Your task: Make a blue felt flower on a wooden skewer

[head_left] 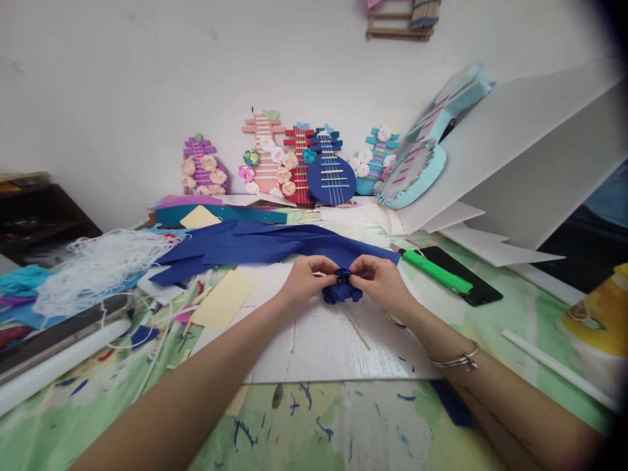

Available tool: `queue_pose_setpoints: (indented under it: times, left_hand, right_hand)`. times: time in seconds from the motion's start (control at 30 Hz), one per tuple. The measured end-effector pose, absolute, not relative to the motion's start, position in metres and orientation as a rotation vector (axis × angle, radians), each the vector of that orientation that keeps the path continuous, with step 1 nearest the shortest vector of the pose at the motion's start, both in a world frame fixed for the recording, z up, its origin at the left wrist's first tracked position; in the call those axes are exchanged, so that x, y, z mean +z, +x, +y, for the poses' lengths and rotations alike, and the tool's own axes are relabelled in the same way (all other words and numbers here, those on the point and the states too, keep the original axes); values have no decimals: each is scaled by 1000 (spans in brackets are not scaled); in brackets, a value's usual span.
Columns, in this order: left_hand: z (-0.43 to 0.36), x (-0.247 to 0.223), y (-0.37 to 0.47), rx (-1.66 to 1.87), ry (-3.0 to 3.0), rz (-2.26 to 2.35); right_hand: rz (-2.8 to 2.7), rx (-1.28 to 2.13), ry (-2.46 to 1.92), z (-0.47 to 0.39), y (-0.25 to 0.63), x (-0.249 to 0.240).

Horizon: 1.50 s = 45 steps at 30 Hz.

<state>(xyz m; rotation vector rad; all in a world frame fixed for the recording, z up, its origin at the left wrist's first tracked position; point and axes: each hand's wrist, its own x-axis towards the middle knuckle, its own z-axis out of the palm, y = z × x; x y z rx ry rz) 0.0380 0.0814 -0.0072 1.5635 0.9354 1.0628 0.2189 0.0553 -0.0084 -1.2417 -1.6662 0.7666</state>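
Between my two hands is a dark blue paper flower (342,292) with ruffled edges, held above a white board. My left hand (310,280) pinches its left side between thumb and fingers. On the opposite side my right hand (380,278) grips the petals in the same way. A thin wooden stick (358,329) slants down toward me below the flower; whether it is joined to the flower I cannot tell. Beneath everything lies the white board (314,356), glossy in patches. Sheets of blue paper (235,242) spread just behind my hands.
Small paper-decorated lutes, one blue (331,175), lean on the back wall. White string (105,268) is heaped at left beside a phone (63,327). A green cutter (436,270) rests by a black tablet-like slab (483,294) at right. Yellow paper (224,301) and blue scraps lie around.
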Motion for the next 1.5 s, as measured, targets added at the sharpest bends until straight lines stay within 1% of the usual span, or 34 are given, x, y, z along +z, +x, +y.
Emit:
queue_pose_setpoints:
  times: [0.13,0.23,0.43,0.5,0.63,0.7,0.83,0.93,1.0,1.07,1.27,1.4,1.5]
  left_hand:
    - [81,-5,38,1059,1591,980]
    - [78,-5,40,1084,1656,1034]
    - [68,-7,46,1285,1906,1149]
    - [66,-7,47,1297,1936,1093]
    - [69,-7,45,1250,1871,979]
    - [72,-8,43,1224,1831,941]
    - [74,-11,42,1173,1849,887]
    - [72,-12,43,1174,1987,948]
    - [71,-12,43,1217,2085,1008]
    - [70,-11,43,1272,2114,1055]
    - [72,-10,43,1334,1821,1083]
    - [73,-10,42,1352,1747,1041]
    - [72,-10,42,1254,1704,968]
  right_hand:
    - [-1719,688,-1254,54,220,-8]
    - [-1773,535,-1327,52,218,-8]
    - [-1893,239,-1299,47,212,-8]
    - [-1877,264,-1261,46,211,-7]
    - [-1841,452,-1208,47,213,-7]
    - [-1862,444,-1208,47,214,-8]
    - [-1962,251,-1228,46,214,-11]
    - [-2042,29,-1236,42,212,-12]
    - [-2045,-56,-1233,40,210,-11]
    - [-1980,-9,-1225,39,208,-9]
    - [-1769,540,-1185,44,207,-4]
    - [-1779,564,-1176,45,208,-6]
    - [-1772,536,-1190,45,209,-8]
